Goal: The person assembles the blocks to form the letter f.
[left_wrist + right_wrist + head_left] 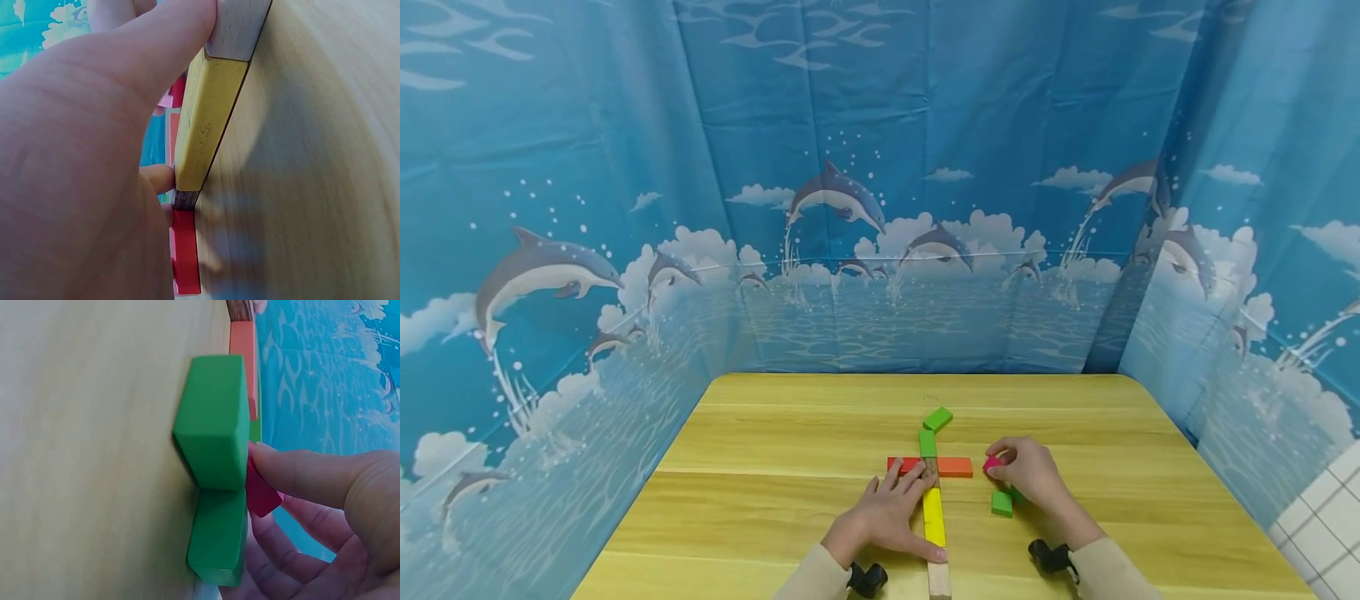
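Observation:
In the head view blocks lie in a cross on the table. A yellow block (934, 518) runs between a pale wooden block (938, 581) and a dark brown one (932, 472). A red block (185, 253) and an orange block (955, 467) form the side arms; a green block (928, 443) tops it. My left hand (887, 518) spreads over the cross, fingertips by the red and brown blocks, thumb touching near the pale block's joint with the yellow. My right hand (1032, 473) pinches a magenta block (264, 494) between thumb and fingers, right of the orange block.
Two green blocks, one in front (212, 419) and one behind (217, 531), lie beneath and beside my right hand. Another green block (937, 418) sits at an angle beyond the cross. A dolphin-print curtain (880, 317) surrounds the wooden table (760, 483).

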`<action>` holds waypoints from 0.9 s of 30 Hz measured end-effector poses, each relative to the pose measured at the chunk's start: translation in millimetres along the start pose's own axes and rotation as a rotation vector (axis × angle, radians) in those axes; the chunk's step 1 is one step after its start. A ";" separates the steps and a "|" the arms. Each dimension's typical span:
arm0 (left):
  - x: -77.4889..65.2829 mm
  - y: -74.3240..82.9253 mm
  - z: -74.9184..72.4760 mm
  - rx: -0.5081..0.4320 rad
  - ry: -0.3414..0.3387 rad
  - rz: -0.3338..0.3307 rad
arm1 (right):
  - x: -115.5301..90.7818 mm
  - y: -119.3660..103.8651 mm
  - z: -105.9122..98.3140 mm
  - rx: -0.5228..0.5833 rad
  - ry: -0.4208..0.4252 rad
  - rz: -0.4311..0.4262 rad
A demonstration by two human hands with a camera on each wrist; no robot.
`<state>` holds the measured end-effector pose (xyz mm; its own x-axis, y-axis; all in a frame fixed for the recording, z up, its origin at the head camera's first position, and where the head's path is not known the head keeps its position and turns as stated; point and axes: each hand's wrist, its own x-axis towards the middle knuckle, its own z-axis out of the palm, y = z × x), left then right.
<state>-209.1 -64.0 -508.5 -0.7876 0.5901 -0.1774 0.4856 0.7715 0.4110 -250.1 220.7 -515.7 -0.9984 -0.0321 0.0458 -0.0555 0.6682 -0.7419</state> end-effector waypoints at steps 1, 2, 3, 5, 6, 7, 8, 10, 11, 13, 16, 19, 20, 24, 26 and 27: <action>-0.2 0.0 -0.2 -0.002 -0.001 0.001 | 2.0 1.0 -0.2 0.007 -0.002 0.002; -0.4 0.0 -0.4 -0.003 -0.001 0.002 | 4.1 1.8 -0.4 0.011 0.000 0.002; -0.5 0.0 -0.7 -0.003 -0.001 0.003 | 6.3 2.6 -0.5 0.017 0.002 0.006; -0.7 0.1 -1.1 -0.005 -0.002 0.005 | 11.2 4.2 -0.6 0.037 0.005 0.012; -0.7 0.2 -1.3 -0.004 -0.001 0.007 | 14.1 4.9 -0.5 0.055 0.007 0.021; -0.8 0.1 -1.4 -0.003 -0.001 0.008 | 17.3 6.0 -0.3 0.072 0.006 0.027; -0.9 0.1 -1.6 -0.004 -0.001 0.008 | 20.1 6.3 -0.4 0.088 0.008 0.033; -0.9 -0.1 -1.6 -0.006 -0.003 0.007 | 26.6 7.8 0.0 0.116 0.005 0.044; -0.9 -0.2 -1.4 -0.005 -0.004 0.007 | 30.2 9.0 0.4 0.123 0.002 0.042; -0.7 -0.6 -0.7 0.000 -0.007 0.008 | 37.1 10.8 1.3 0.127 0.004 0.054; -0.2 -0.6 -0.2 0.012 -0.008 0.010 | 47.6 12.9 2.9 0.132 0.010 0.063; -0.1 0.2 0.2 0.014 -0.010 0.007 | 56.0 12.6 4.2 0.143 0.016 0.078; -0.2 0.6 0.1 0.014 -0.011 0.004 | 58.1 11.8 4.6 0.148 0.015 0.079; -0.8 1.5 0.0 0.013 -0.016 -0.003 | 65.7 7.3 7.1 0.138 0.027 0.067; -1.2 1.7 -0.8 0.015 -0.015 -0.006 | 69.8 5.3 8.7 0.133 0.032 0.064; -1.5 1.9 -1.3 0.013 -0.015 -0.007 | 71.9 4.2 9.5 0.135 0.033 0.065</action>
<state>-207.5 -63.7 -506.3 -0.7850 0.5885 -0.1934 0.4854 0.7783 0.3982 -322.2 214.2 -521.9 -0.9993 0.0345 0.0150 0.0070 0.5621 -0.8271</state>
